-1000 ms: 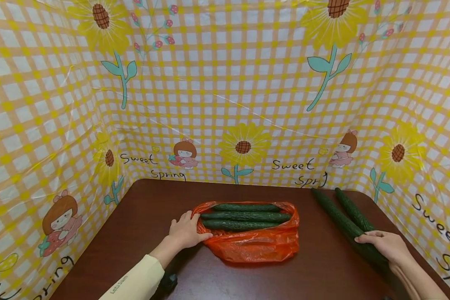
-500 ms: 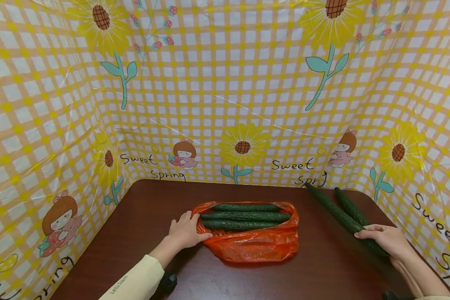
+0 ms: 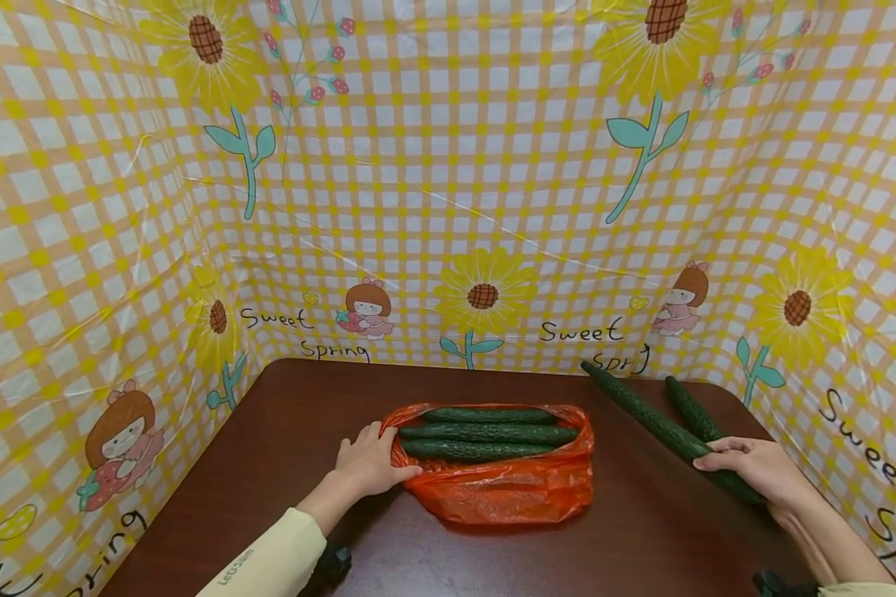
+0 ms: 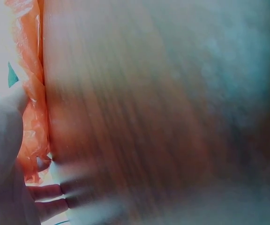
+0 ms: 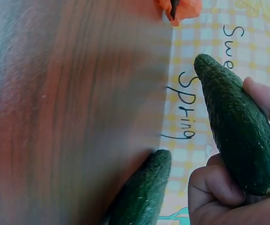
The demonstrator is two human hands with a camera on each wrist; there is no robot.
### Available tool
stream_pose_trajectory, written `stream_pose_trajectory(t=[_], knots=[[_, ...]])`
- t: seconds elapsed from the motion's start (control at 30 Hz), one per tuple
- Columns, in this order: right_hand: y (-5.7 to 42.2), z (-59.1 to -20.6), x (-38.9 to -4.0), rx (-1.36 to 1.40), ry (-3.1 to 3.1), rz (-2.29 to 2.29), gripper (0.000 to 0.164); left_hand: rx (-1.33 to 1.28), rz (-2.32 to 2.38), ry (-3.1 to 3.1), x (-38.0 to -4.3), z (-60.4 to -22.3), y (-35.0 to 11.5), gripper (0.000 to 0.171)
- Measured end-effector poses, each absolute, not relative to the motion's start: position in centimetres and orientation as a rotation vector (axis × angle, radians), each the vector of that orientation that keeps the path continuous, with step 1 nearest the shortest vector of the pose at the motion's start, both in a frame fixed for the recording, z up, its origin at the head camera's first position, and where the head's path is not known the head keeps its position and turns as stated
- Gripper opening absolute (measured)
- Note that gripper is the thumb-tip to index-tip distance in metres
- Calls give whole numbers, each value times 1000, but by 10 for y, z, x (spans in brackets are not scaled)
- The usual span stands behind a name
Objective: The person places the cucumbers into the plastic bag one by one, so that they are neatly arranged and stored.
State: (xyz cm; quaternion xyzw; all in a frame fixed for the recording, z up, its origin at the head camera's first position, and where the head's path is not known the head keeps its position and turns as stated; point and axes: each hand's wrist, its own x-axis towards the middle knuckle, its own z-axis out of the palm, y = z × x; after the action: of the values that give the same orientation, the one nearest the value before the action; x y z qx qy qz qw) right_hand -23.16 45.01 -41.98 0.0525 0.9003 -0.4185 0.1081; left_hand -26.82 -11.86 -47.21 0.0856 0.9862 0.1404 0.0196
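Observation:
An orange-red plastic bag (image 3: pixel 504 493) lies on the table with its mouth facing up, and several cucumbers (image 3: pixel 489 432) show side by side inside. My left hand (image 3: pixel 369 460) is at the bag's left end, its edge between thumb and index finger; the left wrist view shows the crumpled plastic (image 4: pixel 34 117) there. On the right, my right hand (image 3: pixel 762 473) grips a long cucumber (image 3: pixel 645 414) near its near end, thumb on one side and curled fingers on the other. This cucumber (image 5: pixel 240 131) is raised and slanted. A second loose cucumber (image 3: pixel 690 406) lies beyond it, partly covered by the hand.
The brown table (image 3: pixel 299 398) is enclosed by a checked cloth (image 3: pixel 418 207) with sunflowers, at the back and both sides. Dark wrist devices (image 3: pixel 334 564) show at the front under the forearms. The table's right edge runs close to the loose cucumber.
My right hand has moved left and slightly away from me with its cucumber, whose far tip has swung left and up, apart from the other cucumber. My left hand and the bag have stayed put.

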Motion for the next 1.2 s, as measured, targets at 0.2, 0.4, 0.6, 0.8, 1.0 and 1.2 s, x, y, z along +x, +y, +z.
stream_pose_trajectory(t=[0.2,0.4,0.6,0.8,1.0,1.2], knots=[[440,-414,-234,108,2671,-1232,71,268,425,3068,-270,-475,-120,92],[429,-408,-238,64,2684,-1248,61,263,431,3060,-270,-474,-120,92],[420,-402,-243,-35,2719,-1198,60,263,424,3064,-270,-473,-119,91],[410,-398,-247,-113,2756,-1154,57,256,419,3066,-271,-474,-118,92],[398,-395,-252,-223,2767,-1156,53,250,411,3067,-272,-476,-118,93],[386,-393,-258,-258,2723,-1178,52,245,418,3060,-273,-475,-118,93]])
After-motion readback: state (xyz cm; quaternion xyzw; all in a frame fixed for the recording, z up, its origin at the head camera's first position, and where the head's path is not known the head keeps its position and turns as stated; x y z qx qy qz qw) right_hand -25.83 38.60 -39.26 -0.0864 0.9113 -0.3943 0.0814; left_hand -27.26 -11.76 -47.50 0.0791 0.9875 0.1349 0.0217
